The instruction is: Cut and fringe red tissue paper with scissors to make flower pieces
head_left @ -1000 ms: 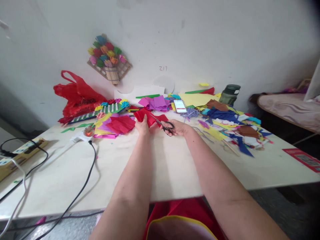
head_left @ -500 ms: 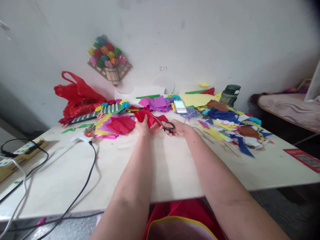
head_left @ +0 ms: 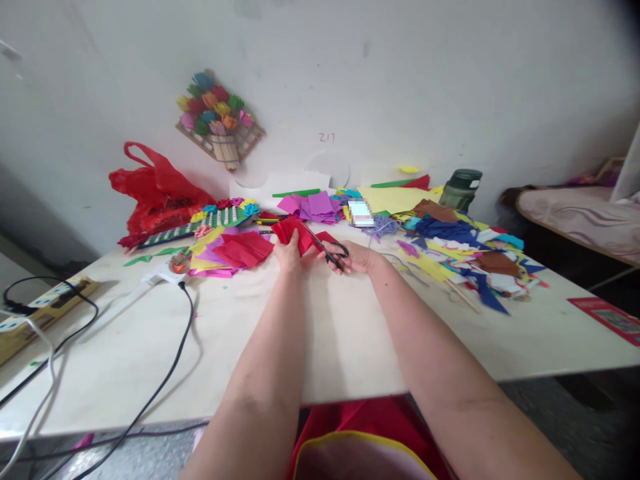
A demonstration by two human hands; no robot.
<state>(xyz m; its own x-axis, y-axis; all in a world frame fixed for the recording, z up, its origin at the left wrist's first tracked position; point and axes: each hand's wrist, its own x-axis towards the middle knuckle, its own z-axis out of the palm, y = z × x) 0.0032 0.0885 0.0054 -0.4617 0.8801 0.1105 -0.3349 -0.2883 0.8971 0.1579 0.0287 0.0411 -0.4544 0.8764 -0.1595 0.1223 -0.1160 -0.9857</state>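
My left hand (head_left: 289,252) pinches a folded piece of red paper (head_left: 299,235) above the middle of the table. In my right hand (head_left: 354,257) is a pair of scissors (head_left: 331,255) with black handles, its blades pointing up and left against the red paper. Another bit of red paper (head_left: 327,237) shows just behind the blades. To the left of my left hand lies a fanned stack of red, purple and yellow sheets (head_left: 245,249). Purple sheets (head_left: 313,206) lie behind the hands.
A heap of coloured scraps (head_left: 470,247) covers the right side, with a dark green bottle (head_left: 459,189) behind it. A glue gun (head_left: 170,270) with a black cable and a power strip (head_left: 47,310) sit on the left. A red plastic bag (head_left: 155,190) stands at the back left.
The red paper and my left hand have shifted slightly to the right. The scissors remain at the paper, their handles and blades at a slightly different angle.
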